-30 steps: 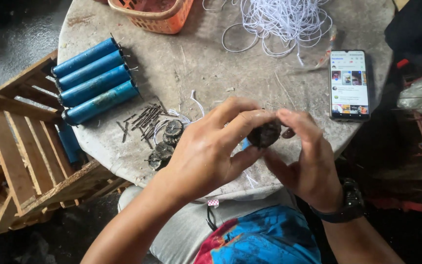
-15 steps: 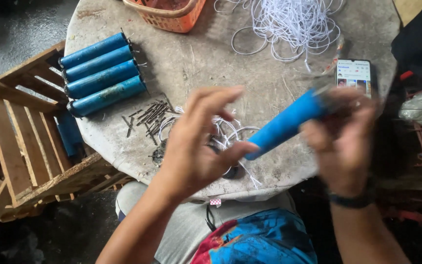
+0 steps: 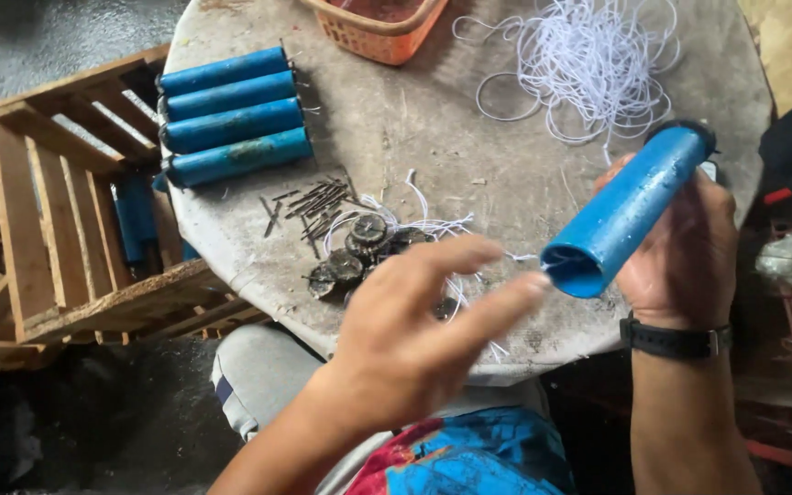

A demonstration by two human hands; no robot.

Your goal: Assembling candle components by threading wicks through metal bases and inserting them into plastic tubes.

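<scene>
Over the round table (image 3: 433, 147), right hand (image 3: 689, 257) is gripping the blue tube (image 3: 630, 211) tilted, open end facing the loose-fingered, empty left hand (image 3: 414, 339) for access.

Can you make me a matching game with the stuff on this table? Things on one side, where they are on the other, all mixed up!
Things:
1. blue tube
2. white string pile
3. orange basket
4. four blue tubes

Places:
A. lying side by side at the table's left edge
B. held in the right hand
C. at the table's top edge, partly out of view
D. spread loose on the table's far right part

Pairs: 1-B, 2-D, 3-C, 4-A
</scene>
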